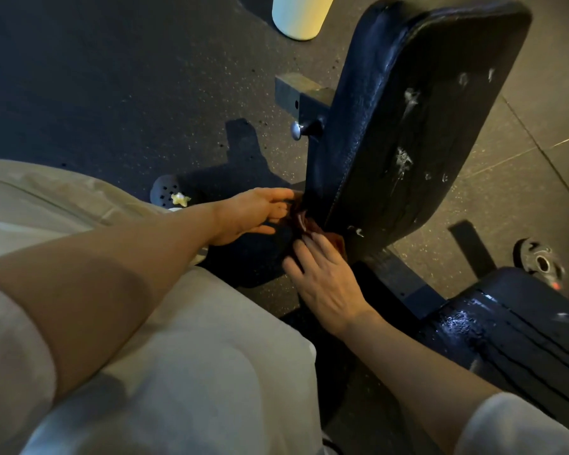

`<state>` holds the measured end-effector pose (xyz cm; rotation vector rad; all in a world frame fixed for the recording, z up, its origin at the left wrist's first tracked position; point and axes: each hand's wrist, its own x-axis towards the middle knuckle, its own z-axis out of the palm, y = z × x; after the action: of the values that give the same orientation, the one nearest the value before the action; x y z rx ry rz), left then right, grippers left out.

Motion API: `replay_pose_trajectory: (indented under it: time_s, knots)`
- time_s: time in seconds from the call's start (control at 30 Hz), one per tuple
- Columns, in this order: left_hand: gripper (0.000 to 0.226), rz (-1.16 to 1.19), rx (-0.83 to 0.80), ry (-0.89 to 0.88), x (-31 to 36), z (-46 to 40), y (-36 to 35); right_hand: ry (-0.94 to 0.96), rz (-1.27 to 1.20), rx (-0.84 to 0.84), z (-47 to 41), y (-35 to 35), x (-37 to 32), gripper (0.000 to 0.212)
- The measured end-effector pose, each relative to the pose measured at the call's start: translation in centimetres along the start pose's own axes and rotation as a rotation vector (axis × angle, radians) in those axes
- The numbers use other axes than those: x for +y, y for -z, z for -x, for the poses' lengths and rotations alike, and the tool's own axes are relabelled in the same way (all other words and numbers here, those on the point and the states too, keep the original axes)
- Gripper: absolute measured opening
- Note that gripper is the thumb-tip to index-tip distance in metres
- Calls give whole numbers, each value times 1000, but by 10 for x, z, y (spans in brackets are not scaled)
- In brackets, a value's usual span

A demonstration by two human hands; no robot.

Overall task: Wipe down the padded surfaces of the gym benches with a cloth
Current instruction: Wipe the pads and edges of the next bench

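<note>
The back pad point(418, 119) of the bench is the landmark here: a black padded board, tilted up, with white streaks of foam or spray on its face, so this face is probably not wiped yet. At the lower near corner of this pad, both hands meet on a dark reddish cloth point(312, 229). The cloth is bunched against the side edge of the pad, just where the stitched seam comes down.

The left hand point(253, 215) reaches to the cloth from the floor side of the pad; its fingers are quite straight and only a little spread, and the tips go onto or under the cloth. If they pinch it, I cannot tell. The right hand point(322, 277) lies below the pad's corner, fingers long and nearly flat, pressing on the cloth from above. It seems the person gathers or refolds the cloth here — perhaps to get a good wiping side — before going over the pad.

Below and to the right of the back pad is the seat pad point(513, 339), wet and shiny. Beyond the top of the back pad a pale bottle point(299, 14) stands on the rubber floor point(112, 93) — probably put there to free both hands.
</note>
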<state>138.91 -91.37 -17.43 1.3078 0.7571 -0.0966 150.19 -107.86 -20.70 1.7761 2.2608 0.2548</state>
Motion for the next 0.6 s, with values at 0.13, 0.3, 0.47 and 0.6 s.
replay_pose_trajectory:
  time_s: [0.13,0.3,0.47,0.6]
  knots:
    - [50,-38,-23,15,-1,-3,1,23,-166,-56,15,-9,-7,16]
    - [39,-9,1,-18,3,0,-4,50,-161,218,6,5,4,16]
    - [34,-5,33,0,5,3,-6,-16,30,38,-2,4,1,23]
    - [45,-30,-5,16,4,4,-6,1,-118,-125,7,-6,-11,18]
